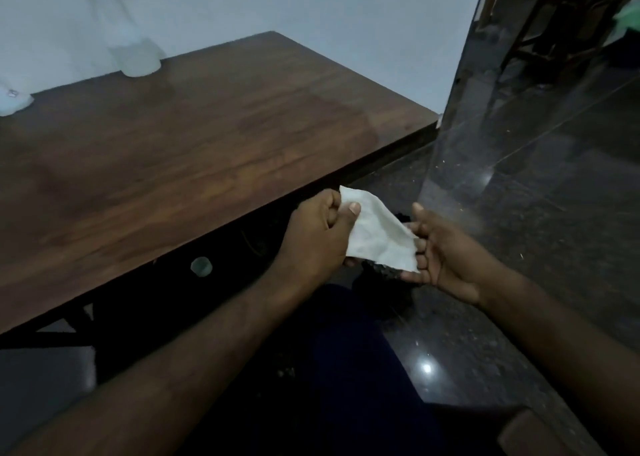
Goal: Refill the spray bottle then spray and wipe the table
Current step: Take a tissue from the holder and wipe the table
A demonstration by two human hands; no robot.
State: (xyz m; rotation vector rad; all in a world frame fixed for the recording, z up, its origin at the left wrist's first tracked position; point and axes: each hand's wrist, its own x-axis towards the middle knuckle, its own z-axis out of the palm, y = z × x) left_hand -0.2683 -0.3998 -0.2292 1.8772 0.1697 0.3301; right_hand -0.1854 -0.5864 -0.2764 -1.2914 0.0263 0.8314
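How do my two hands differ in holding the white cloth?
The left hand is fisted, thumb pinching the upper corner of the thin white cloth; the right hand is palm-up, fingers loosely curled at its lower corner. The left is nearer the brown wooden table. Both hold the cloth.

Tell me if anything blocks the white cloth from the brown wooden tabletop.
Nothing visible does. The left hand and right hand hold the white cloth just off the edge of the brown wooden table; two translucent bottles stand at its far left side.
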